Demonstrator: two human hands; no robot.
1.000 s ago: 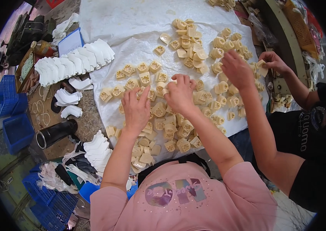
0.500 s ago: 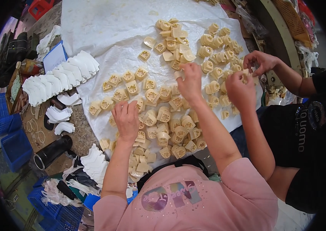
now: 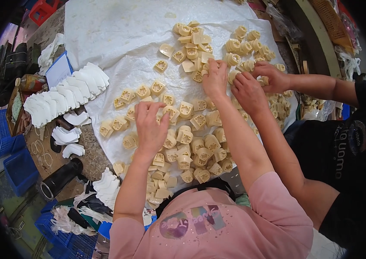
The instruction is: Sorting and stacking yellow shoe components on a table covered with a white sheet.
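Many small cream plastic pieces (image 3: pixel 185 134), with hollow backs and star-like ribs inside, lie in loose rows and clusters on the white sheet. Over the left rows hovers my left hand (image 3: pixel 150 129), its fingers apart and the thumb out to the side; nothing shows in it. My right hand (image 3: pixel 215 82) reaches to the right edge of the far pile (image 3: pixel 193 41), fingers bent in around a cream plastic piece (image 3: pixel 205 69), which they mostly cover. Flat, smooth-faced cream pieces lie in that same pile.
A co-worker's hands (image 3: pixel 252 88) handle cream pieces just right of my right hand, the forearm close along mine. Stacked white curved parts (image 3: pixel 68 90) stand left of the sheet. Blue baskets (image 3: pixel 20 170) and a black cylinder (image 3: pixel 62 178) are at the lower left.
My left hand has lifted and turned, its thumb now spread. My right hand has moved slightly farther and right. The co-worker's hands have shifted left, close to my right hand.
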